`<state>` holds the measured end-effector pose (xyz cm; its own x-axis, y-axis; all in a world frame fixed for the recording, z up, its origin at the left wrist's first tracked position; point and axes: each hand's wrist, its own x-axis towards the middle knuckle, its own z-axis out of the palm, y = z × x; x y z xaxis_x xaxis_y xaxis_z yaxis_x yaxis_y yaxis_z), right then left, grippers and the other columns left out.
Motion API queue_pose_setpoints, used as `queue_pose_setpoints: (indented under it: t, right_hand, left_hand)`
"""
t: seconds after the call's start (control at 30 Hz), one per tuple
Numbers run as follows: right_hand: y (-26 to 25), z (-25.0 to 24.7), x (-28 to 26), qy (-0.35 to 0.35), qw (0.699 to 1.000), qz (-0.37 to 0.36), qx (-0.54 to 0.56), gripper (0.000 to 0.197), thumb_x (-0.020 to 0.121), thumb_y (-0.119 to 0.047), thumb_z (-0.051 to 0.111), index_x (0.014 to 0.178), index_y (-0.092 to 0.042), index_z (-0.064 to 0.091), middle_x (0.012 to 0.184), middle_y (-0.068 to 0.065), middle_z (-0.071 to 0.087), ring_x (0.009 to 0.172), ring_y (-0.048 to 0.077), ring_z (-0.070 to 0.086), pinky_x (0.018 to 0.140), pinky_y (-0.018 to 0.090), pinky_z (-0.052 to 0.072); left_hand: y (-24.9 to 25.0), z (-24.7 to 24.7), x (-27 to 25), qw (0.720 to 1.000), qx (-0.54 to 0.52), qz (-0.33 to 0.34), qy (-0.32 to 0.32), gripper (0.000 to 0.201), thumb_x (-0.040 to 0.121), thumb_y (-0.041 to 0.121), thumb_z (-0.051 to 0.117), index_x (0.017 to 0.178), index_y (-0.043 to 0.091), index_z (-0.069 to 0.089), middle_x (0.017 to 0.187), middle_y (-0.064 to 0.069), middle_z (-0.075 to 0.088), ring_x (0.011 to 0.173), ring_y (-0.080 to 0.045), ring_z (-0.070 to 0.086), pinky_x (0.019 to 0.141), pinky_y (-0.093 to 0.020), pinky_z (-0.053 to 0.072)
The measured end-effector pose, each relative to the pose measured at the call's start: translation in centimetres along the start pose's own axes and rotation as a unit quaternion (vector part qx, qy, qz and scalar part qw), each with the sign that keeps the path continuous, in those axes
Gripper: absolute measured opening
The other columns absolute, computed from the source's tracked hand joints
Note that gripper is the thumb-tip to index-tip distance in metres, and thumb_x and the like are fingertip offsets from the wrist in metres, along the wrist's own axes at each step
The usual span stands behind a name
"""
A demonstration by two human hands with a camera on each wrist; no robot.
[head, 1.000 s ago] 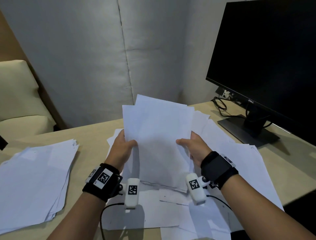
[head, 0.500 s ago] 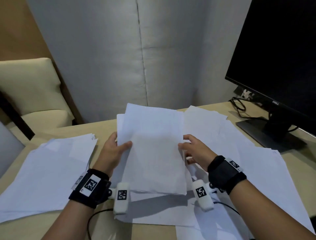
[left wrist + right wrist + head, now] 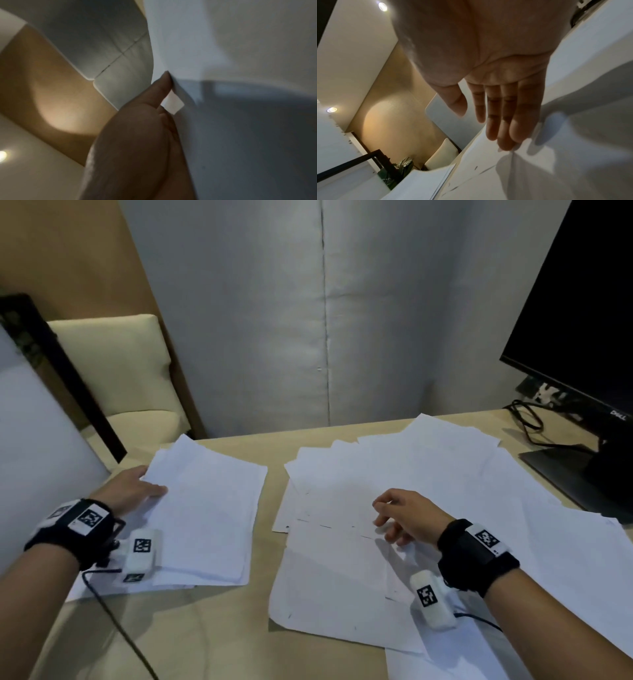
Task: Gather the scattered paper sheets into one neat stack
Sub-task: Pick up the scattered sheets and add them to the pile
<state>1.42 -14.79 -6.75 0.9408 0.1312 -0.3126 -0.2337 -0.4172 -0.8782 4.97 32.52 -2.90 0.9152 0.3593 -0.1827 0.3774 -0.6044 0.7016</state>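
A tan surface stands against a pale padded wall panel, with a cream chair behind its left end and a dark monitor on a stand at its right end. At left lies the gathered stack of white paper, its edges roughly but not exactly flush, a few lower sheets showing beyond the near corner. The left hand rests on the stack's left margin, thumb on top; the left wrist view shows fingertips against the paper's edge, but whether the fingers curl beneath the sheets cannot be told. A bare strip of surface separates this stack from the scattered sheets, which overlap at varied angles across the middle and right, reaching nearly to the monitor stand. The right hand hovers low over these sheets, empty, fingers loosely extended and relaxed, as the right wrist view confirms. Handling, as judged: single sheets are very light, limp and smooth, so they should slide freely over one another and sag or crease if lifted by one corner. A sound hold would be a flat press to drag a sheet, then a pinch at opposite long edges; squaring should be done with both hands against the sides of the pile.
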Motion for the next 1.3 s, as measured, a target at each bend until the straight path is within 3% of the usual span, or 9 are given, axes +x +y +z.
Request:
queue_pose_setpoints:
  t: [0.2,0.33,0.4,0.5,0.6,0.73,0.93,1.17,1.3]
  right_hand:
    - [-0.5,0.3,0.2,0.008,0.999,-0.014,-0.047,0.016,0.098,-0.023,0.053,0.101,-0.01,0.062,0.093,0.012,0.072,0.058,0.022,0.061,0.052,0.027,0.046]
    - [-0.6,0.2,0.3,0.011,0.999,-0.015,-0.051,0.016,0.098,-0.023,0.054,0.1,-0.009,0.063,0.095,0.014,0.071,0.057,0.022,0.06,0.051,0.027,0.047]
    - [-0.5,0.0,0.3,0.026,0.998,-0.017,-0.055,0.016,0.097,-0.024,0.055,0.098,-0.01,0.064,0.095,0.013,0.071,0.061,0.022,0.06,0.052,0.027,0.049]
    - [-0.2,-0.8,0.5,0.058,0.992,-0.031,-0.106,0.016,0.096,-0.028,0.058,0.094,-0.014,0.066,0.095,0.007,0.071,0.073,0.02,0.062,0.067,0.031,0.052]
    - [0.2,-2.3,0.7,0.092,0.979,-0.029,-0.181,0.014,0.093,-0.031,0.061,0.095,-0.017,0.066,0.101,0.003,0.067,0.086,0.018,0.06,0.076,0.031,0.048]
    - [0.9,-4.6,0.7,0.127,0.932,0.032,-0.339,0.031,0.092,-0.036,0.06,0.118,-0.02,0.06,0.125,0.005,0.058,0.116,0.025,0.051,0.094,0.035,0.044]
    - [2.0,-6.9,0.2,0.132,0.883,0.14,-0.427,0.07,0.086,-0.053,0.061,0.143,-0.019,0.038,0.144,0.011,0.04,0.133,0.035,0.039,0.108,0.046,0.038]
    - [3.0,-8.4,-0.5,0.065,0.862,0.171,-0.472,0.074,0.077,-0.062,0.065,0.132,-0.018,0.043,0.135,0.01,0.046,0.125,0.036,0.046,0.099,0.046,0.044]
    - [2.9,-7.6,-0.8,0.062,0.863,0.117,-0.487,0.069,0.079,-0.064,0.063,0.13,-0.02,0.047,0.132,0.009,0.047,0.123,0.032,0.046,0.097,0.044,0.044]
  left_hand:
    - [-3.6,-0.8,2.9,0.971,0.229,-0.061,0.02,0.056,0.084,0.012,0.076,0.132,-0.008,0.054,0.145,-0.022,0.048,0.129,-0.034,0.048,0.104,-0.037,0.037]
    - [-3.4,-0.3,1.9,0.947,0.304,-0.1,0.012,0.05,0.083,0.014,0.073,0.124,-0.005,0.054,0.128,-0.022,0.059,0.109,-0.034,0.057,0.08,-0.032,0.043]
    - [-3.2,-0.1,1.3,0.937,0.33,-0.111,0.024,0.056,0.081,0.018,0.072,0.13,0.001,0.052,0.12,-0.02,0.06,0.108,-0.036,0.06,0.079,-0.033,0.049]
    - [-1.5,0.7,0.1,0.914,0.392,-0.061,0.088,0.056,0.085,0.026,0.063,0.137,0.013,0.049,0.133,-0.021,0.047,0.121,-0.042,0.048,0.097,-0.046,0.048]
    - [2.5,3.1,-1.6,0.93,0.329,0.105,0.123,0.051,0.091,0.031,0.062,0.138,0.014,0.052,0.137,-0.019,0.05,0.125,-0.039,0.046,0.103,-0.047,0.042]
    - [9.4,8.7,-6.1,0.965,0.109,0.236,-0.036,0.032,0.093,0.03,0.067,0.122,0.016,0.064,0.116,-0.002,0.064,0.105,-0.022,0.061,0.09,-0.033,0.047]
    - [15.7,20.0,-10.4,0.916,0.177,0.295,-0.206,0.041,0.094,0.045,0.06,0.129,0.024,0.059,0.128,0.003,0.062,0.111,-0.015,0.058,0.097,-0.031,0.046]
    - [18.2,26.8,-11.3,0.91,0.219,0.255,-0.241,0.059,0.095,0.045,0.059,0.143,0.014,0.047,0.147,-0.007,0.047,0.132,-0.024,0.047,0.103,-0.033,0.038]
    - [18.2,28.1,-11.6,0.913,0.233,0.26,-0.212,0.061,0.092,0.05,0.06,0.136,0.009,0.052,0.137,-0.009,0.055,0.124,-0.026,0.052,0.1,-0.034,0.042]
